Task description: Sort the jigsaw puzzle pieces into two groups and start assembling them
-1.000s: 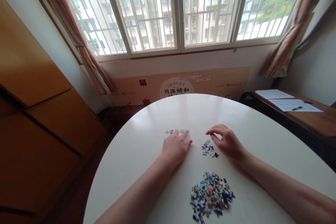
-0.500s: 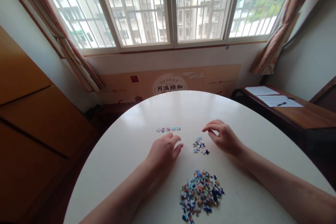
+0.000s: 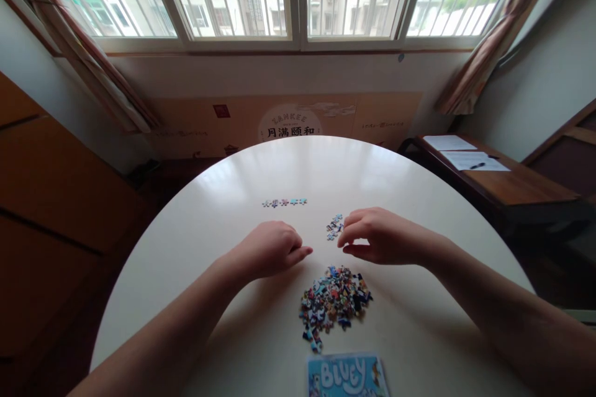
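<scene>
Loose puzzle pieces lie in a large heap (image 3: 333,299) near the middle of the white table. Beyond it is a small cluster of pieces (image 3: 334,227), and farther left a short row of pieces (image 3: 284,203). My left hand (image 3: 274,249) is left of the cluster, fingers curled under and thumb pointing right; what it holds, if anything, is hidden. My right hand (image 3: 379,237) hovers at the right edge of the cluster and partly covers it, thumb and fingers apart with nothing visible between them.
A blue box lid marked BLUEY (image 3: 347,376) lies at the near edge of view. The round white table (image 3: 162,273) stands before a window. A wooden side table (image 3: 535,185) at the right bears papers (image 3: 475,160) and a pen.
The view has tipped downward, bringing the blue lid into sight. My right hand has come nearer, beside the small cluster. My left hand has drawn back from the row, its fingers now curled.
</scene>
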Demonstrator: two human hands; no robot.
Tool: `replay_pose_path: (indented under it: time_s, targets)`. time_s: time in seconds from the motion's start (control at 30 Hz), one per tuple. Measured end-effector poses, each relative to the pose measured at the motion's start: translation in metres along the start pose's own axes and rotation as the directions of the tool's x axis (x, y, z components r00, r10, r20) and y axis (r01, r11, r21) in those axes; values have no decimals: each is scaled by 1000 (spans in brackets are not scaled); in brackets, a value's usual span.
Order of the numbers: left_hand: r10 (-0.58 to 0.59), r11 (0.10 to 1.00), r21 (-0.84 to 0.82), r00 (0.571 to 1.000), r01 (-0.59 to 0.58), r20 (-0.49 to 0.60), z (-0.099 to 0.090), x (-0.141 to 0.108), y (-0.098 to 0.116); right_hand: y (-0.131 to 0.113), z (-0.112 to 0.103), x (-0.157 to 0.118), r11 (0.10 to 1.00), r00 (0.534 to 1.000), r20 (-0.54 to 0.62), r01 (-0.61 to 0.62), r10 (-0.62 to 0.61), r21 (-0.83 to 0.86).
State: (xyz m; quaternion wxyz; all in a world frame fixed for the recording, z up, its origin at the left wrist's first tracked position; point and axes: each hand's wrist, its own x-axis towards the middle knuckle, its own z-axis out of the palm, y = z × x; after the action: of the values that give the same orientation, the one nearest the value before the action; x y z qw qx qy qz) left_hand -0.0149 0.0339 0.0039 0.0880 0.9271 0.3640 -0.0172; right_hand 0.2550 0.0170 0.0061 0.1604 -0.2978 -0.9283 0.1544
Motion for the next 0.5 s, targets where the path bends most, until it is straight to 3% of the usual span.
replay_pose_path:
  time_s: [0.23,0.5]
  targets:
    - [-19,1000,4,999,19,36,2,1,-3,-20,-1,-2,999,989,142,25,-29,30]
    - [-24,999,39,998,22,54,3,2,-4,-17,5,-2,998,990,140,18,-27,61]
